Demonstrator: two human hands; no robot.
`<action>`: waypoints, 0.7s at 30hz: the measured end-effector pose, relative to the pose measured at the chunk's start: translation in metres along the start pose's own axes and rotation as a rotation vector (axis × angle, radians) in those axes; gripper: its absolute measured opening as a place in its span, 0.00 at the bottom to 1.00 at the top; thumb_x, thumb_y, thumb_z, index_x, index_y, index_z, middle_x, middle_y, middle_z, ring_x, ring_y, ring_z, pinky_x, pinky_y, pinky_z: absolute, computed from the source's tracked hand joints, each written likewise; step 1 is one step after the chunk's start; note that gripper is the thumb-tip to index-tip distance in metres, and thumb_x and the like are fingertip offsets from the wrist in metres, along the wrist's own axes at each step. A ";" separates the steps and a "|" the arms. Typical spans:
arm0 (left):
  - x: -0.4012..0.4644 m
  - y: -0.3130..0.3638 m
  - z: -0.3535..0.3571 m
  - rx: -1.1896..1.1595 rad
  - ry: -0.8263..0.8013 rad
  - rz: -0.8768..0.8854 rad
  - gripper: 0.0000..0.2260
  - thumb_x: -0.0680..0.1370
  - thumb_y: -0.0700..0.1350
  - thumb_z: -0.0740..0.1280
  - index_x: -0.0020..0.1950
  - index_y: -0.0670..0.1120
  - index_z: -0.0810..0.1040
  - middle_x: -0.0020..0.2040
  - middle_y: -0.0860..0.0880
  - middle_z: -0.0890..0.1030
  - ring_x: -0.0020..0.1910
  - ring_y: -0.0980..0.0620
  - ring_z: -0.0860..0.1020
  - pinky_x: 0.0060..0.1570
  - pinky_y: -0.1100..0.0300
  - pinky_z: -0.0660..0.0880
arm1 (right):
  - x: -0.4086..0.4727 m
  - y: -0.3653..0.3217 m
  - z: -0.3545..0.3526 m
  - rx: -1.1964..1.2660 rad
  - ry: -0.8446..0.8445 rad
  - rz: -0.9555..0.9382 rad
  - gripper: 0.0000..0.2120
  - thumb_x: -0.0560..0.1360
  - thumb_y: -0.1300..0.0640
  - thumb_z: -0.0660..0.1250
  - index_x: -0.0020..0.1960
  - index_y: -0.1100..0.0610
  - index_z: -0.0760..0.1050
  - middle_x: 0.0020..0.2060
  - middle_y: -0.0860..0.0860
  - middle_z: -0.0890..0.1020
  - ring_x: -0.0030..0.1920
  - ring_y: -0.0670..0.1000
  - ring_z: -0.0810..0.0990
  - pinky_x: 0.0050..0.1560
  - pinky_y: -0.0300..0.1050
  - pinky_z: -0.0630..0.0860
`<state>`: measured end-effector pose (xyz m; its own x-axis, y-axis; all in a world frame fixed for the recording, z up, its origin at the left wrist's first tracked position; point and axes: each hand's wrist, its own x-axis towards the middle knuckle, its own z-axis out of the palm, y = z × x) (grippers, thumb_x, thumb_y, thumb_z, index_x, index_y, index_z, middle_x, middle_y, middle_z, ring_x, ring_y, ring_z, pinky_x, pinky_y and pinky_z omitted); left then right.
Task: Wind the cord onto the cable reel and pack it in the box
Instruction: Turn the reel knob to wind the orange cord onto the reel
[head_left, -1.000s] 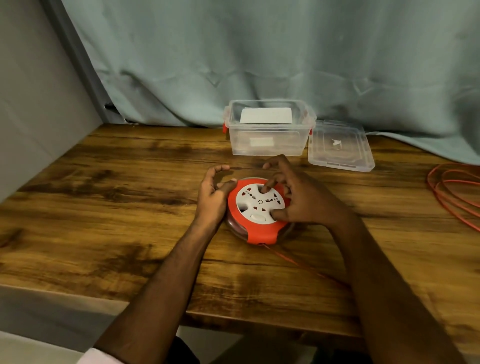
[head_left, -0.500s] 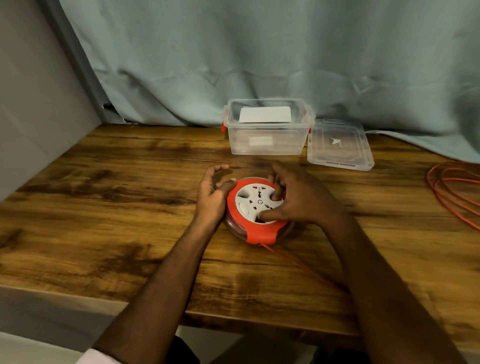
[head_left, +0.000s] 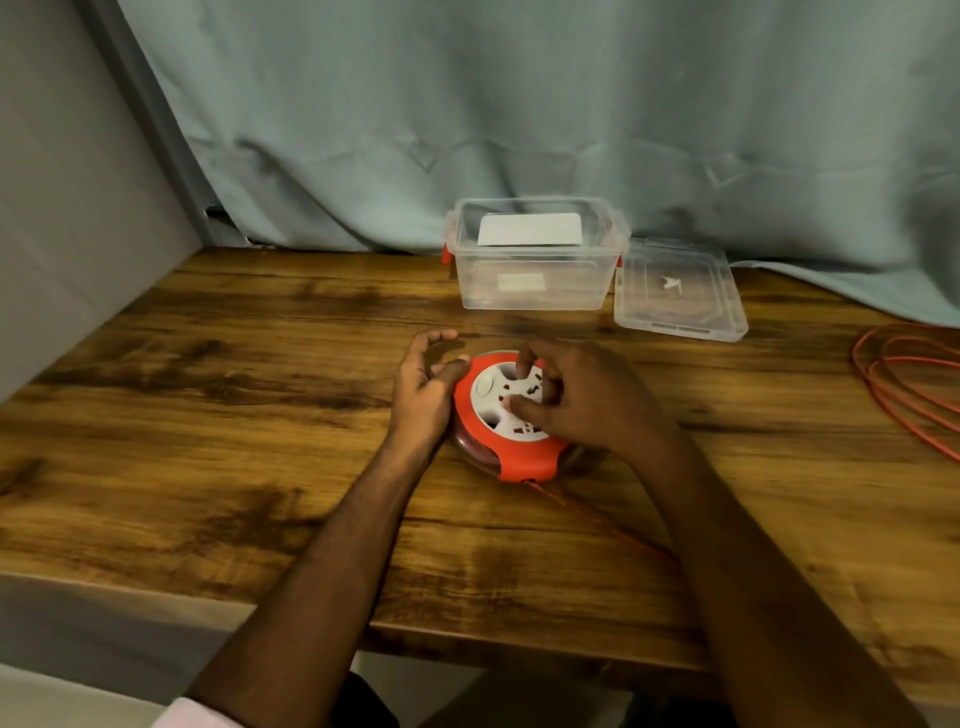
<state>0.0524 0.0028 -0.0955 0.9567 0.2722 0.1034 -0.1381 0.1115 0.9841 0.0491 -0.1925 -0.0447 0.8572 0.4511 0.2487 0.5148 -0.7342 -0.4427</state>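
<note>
With the cable reel (head_left: 511, 415) lying on the bench (head_left: 234, 415) before the open box (head_left: 535, 260), the left hand (head_left: 423, 397) is bracing its rim while right fingers (head_left: 524, 366) are curling into the hub, risking snagging the loose cord (head_left: 904, 384).

Wood-grain table (head_left: 208, 415) w/ pale teal curtain (head_left: 519, 104) behind, grey wall (head_left: 62, 208) at left.

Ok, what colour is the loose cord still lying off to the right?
Orange-red cord, seen in the head view.
</note>
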 end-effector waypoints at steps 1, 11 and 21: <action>0.000 0.000 0.000 -0.003 0.004 0.003 0.13 0.78 0.35 0.67 0.61 0.46 0.75 0.45 0.38 0.80 0.39 0.42 0.77 0.39 0.53 0.75 | -0.001 0.003 -0.005 0.027 -0.007 -0.014 0.16 0.71 0.48 0.77 0.53 0.42 0.74 0.39 0.40 0.82 0.35 0.38 0.75 0.36 0.38 0.67; 0.000 -0.001 -0.002 0.017 -0.020 0.023 0.13 0.78 0.35 0.68 0.60 0.48 0.76 0.40 0.44 0.82 0.35 0.45 0.78 0.35 0.56 0.76 | -0.002 0.015 -0.017 0.049 -0.195 0.002 0.39 0.72 0.54 0.78 0.78 0.45 0.65 0.69 0.45 0.78 0.43 0.39 0.74 0.37 0.30 0.68; -0.002 0.001 0.001 -0.004 -0.040 0.030 0.15 0.78 0.33 0.67 0.63 0.45 0.73 0.40 0.37 0.79 0.36 0.43 0.77 0.36 0.55 0.75 | -0.005 0.013 -0.020 0.076 -0.128 -0.044 0.46 0.61 0.46 0.84 0.70 0.40 0.60 0.53 0.42 0.82 0.51 0.46 0.82 0.41 0.40 0.79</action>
<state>0.0501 0.0014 -0.0944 0.9615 0.2372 0.1386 -0.1677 0.1073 0.9800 0.0520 -0.2140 -0.0343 0.8220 0.5466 0.1598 0.5450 -0.6739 -0.4988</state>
